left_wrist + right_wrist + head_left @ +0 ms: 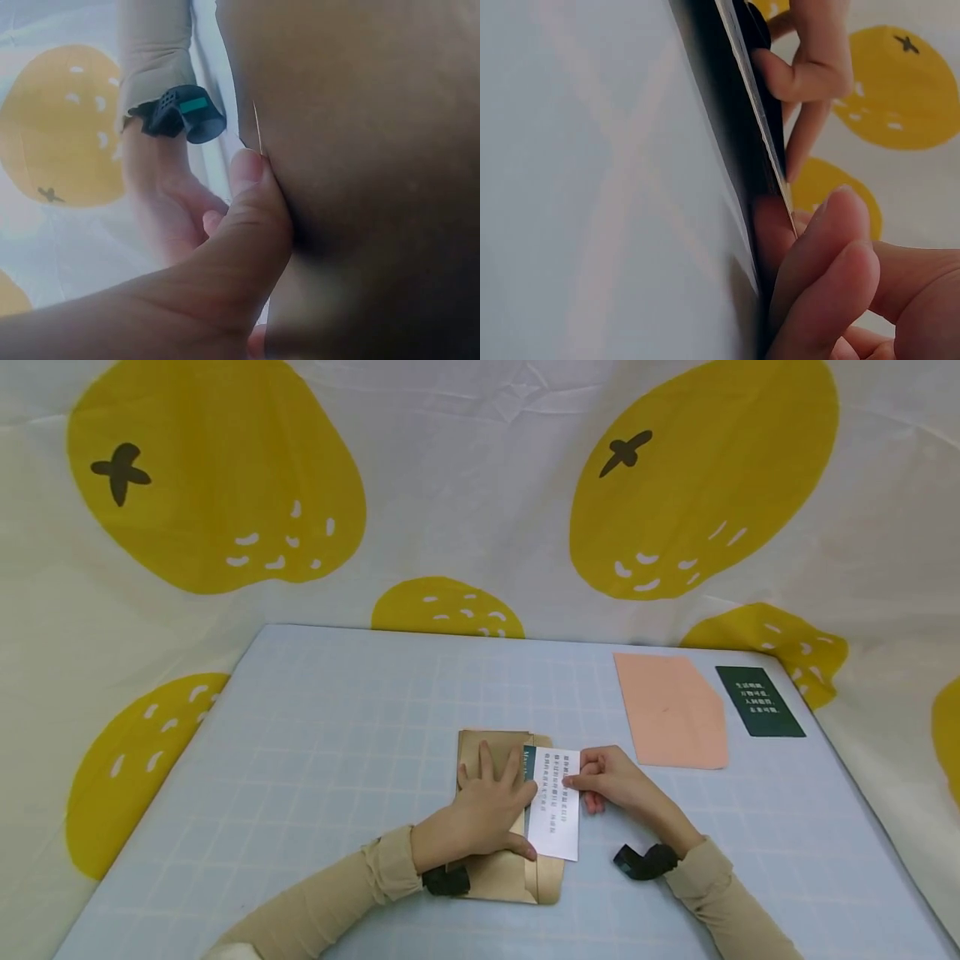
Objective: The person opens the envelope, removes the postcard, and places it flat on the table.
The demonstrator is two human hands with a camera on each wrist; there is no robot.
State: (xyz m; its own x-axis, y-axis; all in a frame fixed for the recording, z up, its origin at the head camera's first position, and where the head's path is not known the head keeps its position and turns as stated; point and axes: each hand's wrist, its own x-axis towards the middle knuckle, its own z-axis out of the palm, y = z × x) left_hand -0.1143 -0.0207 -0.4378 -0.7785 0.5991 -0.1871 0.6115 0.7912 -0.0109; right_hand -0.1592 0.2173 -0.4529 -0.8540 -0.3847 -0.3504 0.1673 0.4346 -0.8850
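A brown kraft paper envelope (506, 881) lies on the table at the middle front. My left hand (480, 810) rests on it with fingers spread and straight, the thumb along the lower part. At the envelope's right side, a white card (555, 839) with printed characters and a dark green strip overlaps it. My right hand (618, 785) pinches this card by its right edge, thumb on top. In the left wrist view, the thumb (244, 225) presses at the paper's edge. The right wrist view has the right fingers (829, 274) at a thin edge; the card's face is hidden there.
At the back right lies a pink sheet of paper (667, 714) with a cut corner. Beside it is a dark green card (760, 702) with white characters. Behind the light blue gridded table (337, 718) hangs a white cloth (465, 468) with yellow fruit shapes.
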